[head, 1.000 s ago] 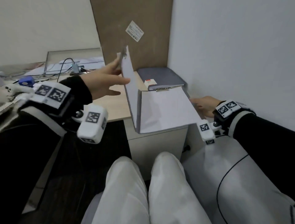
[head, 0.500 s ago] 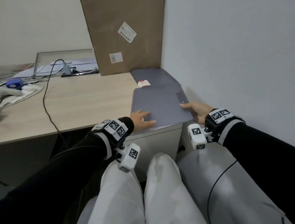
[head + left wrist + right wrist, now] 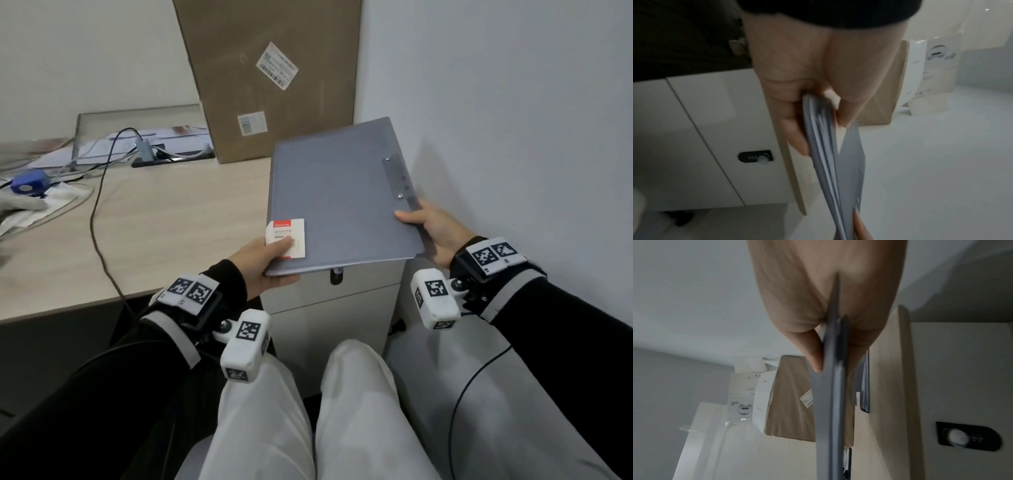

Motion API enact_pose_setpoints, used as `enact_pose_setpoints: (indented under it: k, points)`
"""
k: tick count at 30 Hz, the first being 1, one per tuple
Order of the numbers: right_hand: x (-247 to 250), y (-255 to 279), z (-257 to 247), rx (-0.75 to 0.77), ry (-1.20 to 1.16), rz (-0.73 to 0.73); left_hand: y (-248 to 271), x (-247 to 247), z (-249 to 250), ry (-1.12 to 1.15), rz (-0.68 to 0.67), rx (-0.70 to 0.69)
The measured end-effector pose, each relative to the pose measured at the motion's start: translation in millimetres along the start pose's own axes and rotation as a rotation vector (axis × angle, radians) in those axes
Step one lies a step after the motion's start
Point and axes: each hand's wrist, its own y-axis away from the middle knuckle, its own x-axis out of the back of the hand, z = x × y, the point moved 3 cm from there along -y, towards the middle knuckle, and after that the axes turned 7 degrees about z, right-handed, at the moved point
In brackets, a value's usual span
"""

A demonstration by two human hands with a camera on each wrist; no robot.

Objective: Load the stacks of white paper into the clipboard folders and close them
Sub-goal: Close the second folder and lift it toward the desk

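Observation:
A closed grey clipboard folder (image 3: pixel 342 198) is held in the air above the white cabinet (image 3: pixel 329 308), tilted up toward the wall. My left hand (image 3: pixel 274 260) grips its near left corner, thumb on the red and white label (image 3: pixel 286 238). My right hand (image 3: pixel 428 229) grips the right edge just below the riveted clip strip (image 3: pixel 399 178). The left wrist view shows the folder (image 3: pixel 838 162) edge-on with white sheets inside, pinched by my left hand (image 3: pixel 818 97). In the right wrist view, my right hand (image 3: pixel 828 313) pinches the folder (image 3: pixel 830 386); a second grey folder (image 3: pixel 864 386) lies on the desk behind.
A tall cardboard box (image 3: pixel 274 78) leans against the back wall behind the folder. The wooden desk (image 3: pixel 171 222) carries a black cable (image 3: pixel 99 205), a blue object (image 3: pixel 27 181) and papers at the far left. A wall (image 3: pixel 513 137) stands close on the right.
The folder's cover was swung shut over the white paper, then both hands pressed it flat on the cabinet. Now both hands have lifted the closed folder off the surface.

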Motion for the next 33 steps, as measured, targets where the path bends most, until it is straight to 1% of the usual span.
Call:
enact_pose_setpoints:
  k: [2,4,7,9,11,15,19,20,21,24,25,26,28,29,31,33]
  points:
    - [-7,-11,-9,-0.026,-0.002,0.031,-8,-2,15,0.058,0.056,-0.089]
    - [-15,-27,-15,-0.071,-0.062,0.062,-24,-2,30,0.117,0.121,-0.122]
    - [-26,-50,-24,-0.061,-0.284,0.036,-58,-7,43,0.198,0.166,-0.136]
    - [-27,-70,-25,-0.045,-0.449,0.046,-85,-12,50,0.254,0.188,-0.134]
    - [-24,-91,-21,-0.056,-0.532,0.075,-114,-19,56,0.291,0.206,-0.115]
    - [-20,-134,-16,-0.119,-0.484,0.168,-171,-35,69,0.298,0.240,-0.080]
    - [-16,-176,-10,-0.131,-0.394,0.237,-217,-52,67,0.258,0.242,-0.003]
    - [-14,-186,-6,-0.133,-0.347,0.256,-228,-55,66,0.216,0.252,0.008]
    - [-12,-196,-3,-0.134,-0.291,0.272,-239,-56,66,0.087,0.273,0.000]
    - [-7,-217,5,-0.176,-0.093,0.312,-268,-54,70,-0.597,0.358,-0.064]
    - [-6,-222,5,-0.194,-0.050,0.325,-276,-52,71,-0.742,0.376,-0.038]
    - [-6,-226,5,-0.209,-0.021,0.337,-280,-51,72,-0.827,0.392,-0.018]
    - [-8,-234,3,-0.215,0.016,0.351,-290,-52,76,-0.894,0.378,-0.006]
    - [-9,-240,2,-0.215,0.030,0.361,-293,-54,79,-0.889,0.362,-0.012]
    - [-17,-247,-1,-0.211,0.053,0.373,-298,-57,83,-0.786,0.336,-0.024]
    - [-25,-247,-5,-0.219,0.070,0.398,-300,-60,87,-0.754,0.351,-0.025]
